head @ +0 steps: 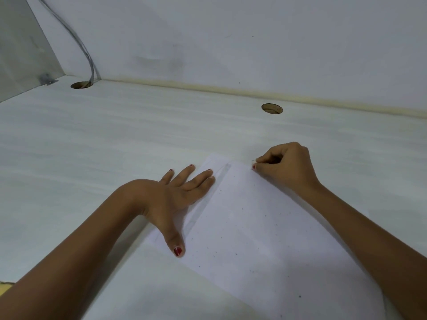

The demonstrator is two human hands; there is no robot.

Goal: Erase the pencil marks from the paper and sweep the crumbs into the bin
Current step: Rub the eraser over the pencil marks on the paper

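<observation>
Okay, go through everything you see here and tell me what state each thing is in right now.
left hand: flat, fingers straight, pressing down the paper's left edge
right hand: curled, pinching the eraser
eraser: held at the paper's far edge
paper: lying flat
crumbs: scattered over the paper, unswept
cable: running down into the left hole
right hole: no cable through it
</observation>
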